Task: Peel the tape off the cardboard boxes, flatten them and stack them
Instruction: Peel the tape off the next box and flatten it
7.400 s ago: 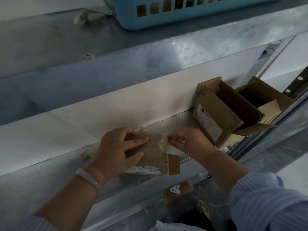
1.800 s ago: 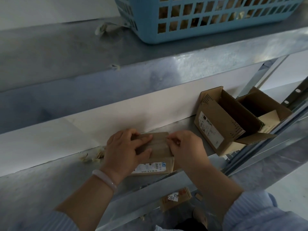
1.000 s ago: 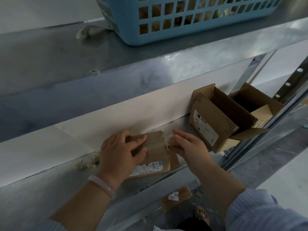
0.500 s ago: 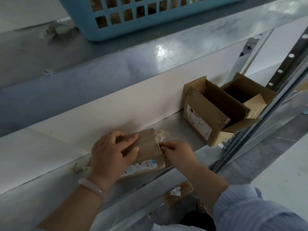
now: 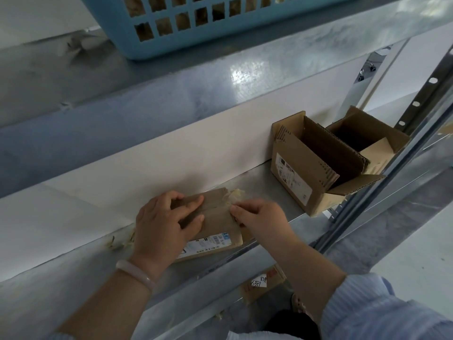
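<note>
box in hand: a small brown cardboard box with a white barcode label (image 5: 215, 224) is laid on the grey galvanised metal shelf (image 5: 255, 190), near its front edge, between the two hands.
tape: a crumpled strip of translucent yellowish tape (image 5: 235, 194) is lifted clear at the box's right end; how much is stuck along the top seam cannot be told.
left hand: the left hand (image 5: 164, 224) is spread over the box's left half, fingers nearly straight and pressed on the top, so the box is pinned to the shelf.
right hand: the right hand (image 5: 262, 219) is set at the box's right edge, fingertips (image 5: 234, 211) curled and pinched on the loose tape end; the grasp is slightly blurred.
waiting boxes: an open brown corrugated box with a white label (image 5: 301, 168) and a second open brown box (image 5: 367, 136) just beside it are stood further right on the shelf, flaps up, not flattened.
stack: no stack of flattened boxes is seen; a flat cardboard piece with a handwritten white tag (image 5: 263, 282) is lying below the shelf.
scraps: bits of peeled tape (image 5: 120, 241) are scattered by the wall.
above: a light blue plastic lattice basket (image 5: 220, 28) is set on the upper shelf.
progress: judged early; this box is partly stripped and yet to be flattened, two more are untouched, and stacking is not begun.
</note>
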The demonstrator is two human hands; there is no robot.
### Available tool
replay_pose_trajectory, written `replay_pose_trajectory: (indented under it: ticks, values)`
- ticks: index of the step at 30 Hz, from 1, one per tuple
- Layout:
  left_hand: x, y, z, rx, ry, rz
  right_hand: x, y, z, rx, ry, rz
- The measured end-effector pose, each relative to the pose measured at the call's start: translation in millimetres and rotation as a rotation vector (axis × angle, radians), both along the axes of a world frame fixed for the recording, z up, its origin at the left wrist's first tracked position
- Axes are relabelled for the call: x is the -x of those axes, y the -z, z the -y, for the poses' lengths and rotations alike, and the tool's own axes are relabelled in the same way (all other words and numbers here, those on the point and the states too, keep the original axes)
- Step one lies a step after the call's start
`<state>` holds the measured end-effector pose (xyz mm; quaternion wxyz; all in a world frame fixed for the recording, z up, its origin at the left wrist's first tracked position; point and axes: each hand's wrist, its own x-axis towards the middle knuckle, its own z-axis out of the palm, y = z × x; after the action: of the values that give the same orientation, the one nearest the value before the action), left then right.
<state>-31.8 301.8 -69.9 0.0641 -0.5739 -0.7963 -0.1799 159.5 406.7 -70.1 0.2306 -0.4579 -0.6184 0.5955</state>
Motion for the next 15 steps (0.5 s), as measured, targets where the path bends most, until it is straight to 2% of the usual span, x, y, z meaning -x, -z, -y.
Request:
replay_pose_trajectory:
  ticks: [4,8,12,15]
  values:
    - [0,-1,0,0.001,-0.001,0.015,2,0,-6,0.052,-0.005,0.014]
    - [-1,-3,1,0.018,0.008,0.001,-5,4,-6,0.209,0.008,-0.124]
    - [-2,-5,1,0.012,0.007,0.006,-3,15,5,0.020,-0.129,0.015]
    - [-3,-7,1,0.010,0.006,-0.001,-6,18,10,0.056,-0.117,-0.072]
